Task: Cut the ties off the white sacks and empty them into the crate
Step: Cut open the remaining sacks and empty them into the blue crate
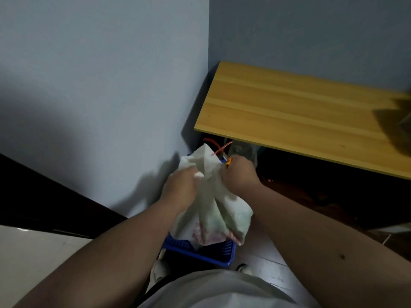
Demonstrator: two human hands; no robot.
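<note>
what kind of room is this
Probably a plain indoor corner of a home or small storeroom: bare blue-grey walls, a wooden tabletop against the wall, and a tiled floor where the blue crate sits.

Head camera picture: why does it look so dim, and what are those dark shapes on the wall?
Head view: the room is dim and the image soft. The dark shapes on the wall are shadows, some beside the left hand. The white sack and right hand are slightly blurred. The wooden table edge looks slanted by the wide lens, with a smeared dark blur at its right end.
</note>
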